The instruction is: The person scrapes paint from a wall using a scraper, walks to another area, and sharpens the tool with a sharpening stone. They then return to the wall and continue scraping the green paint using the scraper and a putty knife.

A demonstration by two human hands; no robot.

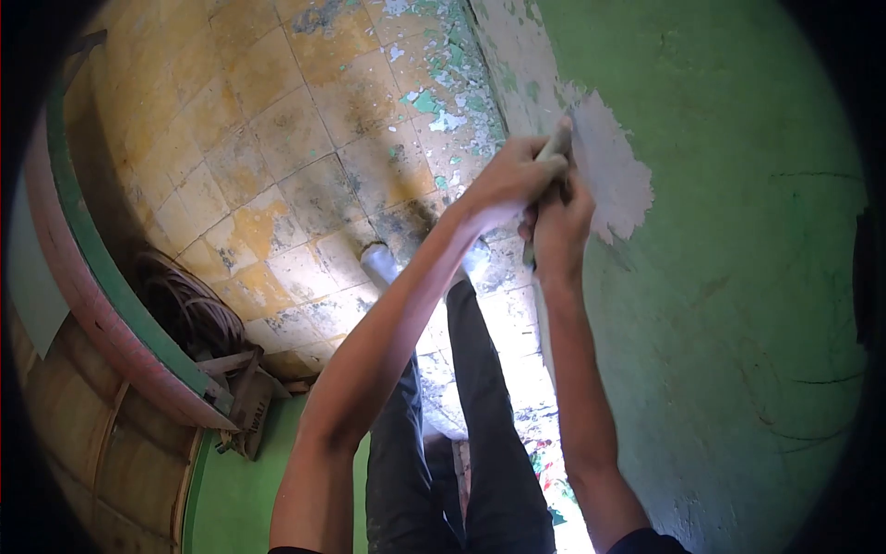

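Note:
Both my hands are closed around a scraper [556,143], its pale, slim body slanting up against the wall. My left hand [515,180] grips its upper part, with the thumb laid along it. Just below and to the right, my right hand [563,226] wraps the lower part, whose end pokes out beneath the fist. The upper end of the scraper touches a bare, whitish patch [614,171] where the green paint is gone from the wall [720,249]. Its blade edge is hard to make out.
Flakes of green and white paint [443,120] litter the worn yellow tile floor [268,120] along the wall's foot. At left are a curved green and pink ledge [101,305], a coil of tubing [189,295] and a cardboard box [261,415]. My feet stand on the tiles.

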